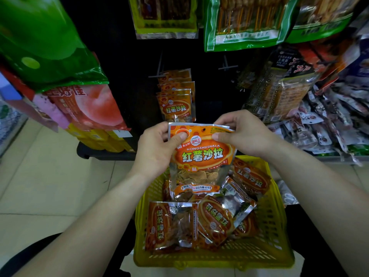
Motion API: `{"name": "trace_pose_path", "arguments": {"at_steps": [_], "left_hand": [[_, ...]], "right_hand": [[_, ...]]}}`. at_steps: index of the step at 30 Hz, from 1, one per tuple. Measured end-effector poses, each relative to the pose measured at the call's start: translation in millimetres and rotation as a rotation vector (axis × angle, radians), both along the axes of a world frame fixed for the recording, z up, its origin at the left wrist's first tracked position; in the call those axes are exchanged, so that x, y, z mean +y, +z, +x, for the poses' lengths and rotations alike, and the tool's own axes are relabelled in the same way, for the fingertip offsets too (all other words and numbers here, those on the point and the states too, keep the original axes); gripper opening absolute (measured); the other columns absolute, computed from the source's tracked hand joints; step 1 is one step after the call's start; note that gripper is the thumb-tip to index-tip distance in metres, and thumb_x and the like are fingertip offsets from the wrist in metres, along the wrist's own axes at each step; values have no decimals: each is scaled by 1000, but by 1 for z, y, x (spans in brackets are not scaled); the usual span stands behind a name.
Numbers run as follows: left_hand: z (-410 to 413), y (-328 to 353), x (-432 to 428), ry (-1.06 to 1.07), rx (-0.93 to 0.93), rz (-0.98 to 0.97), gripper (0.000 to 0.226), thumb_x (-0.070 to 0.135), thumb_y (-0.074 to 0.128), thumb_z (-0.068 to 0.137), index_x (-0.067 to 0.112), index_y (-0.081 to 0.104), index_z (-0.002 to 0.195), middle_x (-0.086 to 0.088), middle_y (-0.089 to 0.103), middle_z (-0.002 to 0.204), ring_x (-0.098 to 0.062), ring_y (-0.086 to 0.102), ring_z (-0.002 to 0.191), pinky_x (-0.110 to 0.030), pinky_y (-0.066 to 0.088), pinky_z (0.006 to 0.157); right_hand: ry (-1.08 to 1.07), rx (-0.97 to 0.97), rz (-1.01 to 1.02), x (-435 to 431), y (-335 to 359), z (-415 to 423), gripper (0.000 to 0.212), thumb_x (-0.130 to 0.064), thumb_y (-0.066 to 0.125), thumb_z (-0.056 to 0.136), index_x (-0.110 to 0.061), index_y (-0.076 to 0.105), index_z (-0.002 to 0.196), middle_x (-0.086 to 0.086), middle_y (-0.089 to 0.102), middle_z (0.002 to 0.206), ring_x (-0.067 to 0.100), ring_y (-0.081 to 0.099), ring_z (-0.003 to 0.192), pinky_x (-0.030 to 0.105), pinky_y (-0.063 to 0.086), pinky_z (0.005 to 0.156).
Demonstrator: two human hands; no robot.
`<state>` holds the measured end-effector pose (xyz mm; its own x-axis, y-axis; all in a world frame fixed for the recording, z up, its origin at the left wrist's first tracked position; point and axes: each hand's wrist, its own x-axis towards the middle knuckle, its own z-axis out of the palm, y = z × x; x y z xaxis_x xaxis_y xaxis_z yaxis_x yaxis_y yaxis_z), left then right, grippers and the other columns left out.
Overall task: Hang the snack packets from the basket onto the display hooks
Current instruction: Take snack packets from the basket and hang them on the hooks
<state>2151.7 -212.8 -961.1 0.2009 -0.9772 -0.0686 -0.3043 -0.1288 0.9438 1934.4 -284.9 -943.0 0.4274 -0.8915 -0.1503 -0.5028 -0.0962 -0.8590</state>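
Observation:
An orange snack packet [201,156] hangs upright between both hands above the yellow basket [277,232]. My left hand [157,148] pinches its top left corner, thumb on the front. My right hand [237,132] pinches the top right edge beside the small hang hole. Several more orange packets [211,218] lie in the basket. Straight ahead, a row of the same packets [176,105] hangs on a display hook [157,73] of the dark panel.
A bare hook [226,65] juts out right of the filled one. Green packets [245,23] hang above. Boxes and a green bag [46,48] stand at left. A bin of loose snack packs [327,128] fills the right. Tiled floor lies at left.

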Motion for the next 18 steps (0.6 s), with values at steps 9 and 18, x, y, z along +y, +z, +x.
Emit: {"name": "trace_pose_path", "arguments": {"at_steps": [9,18], "left_hand": [[-5,-1,1,-7,-89,51,23,33,71,89,20,70,108,6,77,95,-7,74,86,-34,63,73],[7,-7,-1,-11,-117,38,25,35,73,88,23,66,108,5,74,100,-8,70,96,-30,58,81]], "right_hand": [[202,199,-77,2,3,4,6,-33,71,87,-31,67,90,-12,74,88,-1,70,76,25,59,67],[163,478,-357,7,3,24,13,-43,64,91,-40,53,85,-11,66,87,14,64,88,32,48,65]]}}
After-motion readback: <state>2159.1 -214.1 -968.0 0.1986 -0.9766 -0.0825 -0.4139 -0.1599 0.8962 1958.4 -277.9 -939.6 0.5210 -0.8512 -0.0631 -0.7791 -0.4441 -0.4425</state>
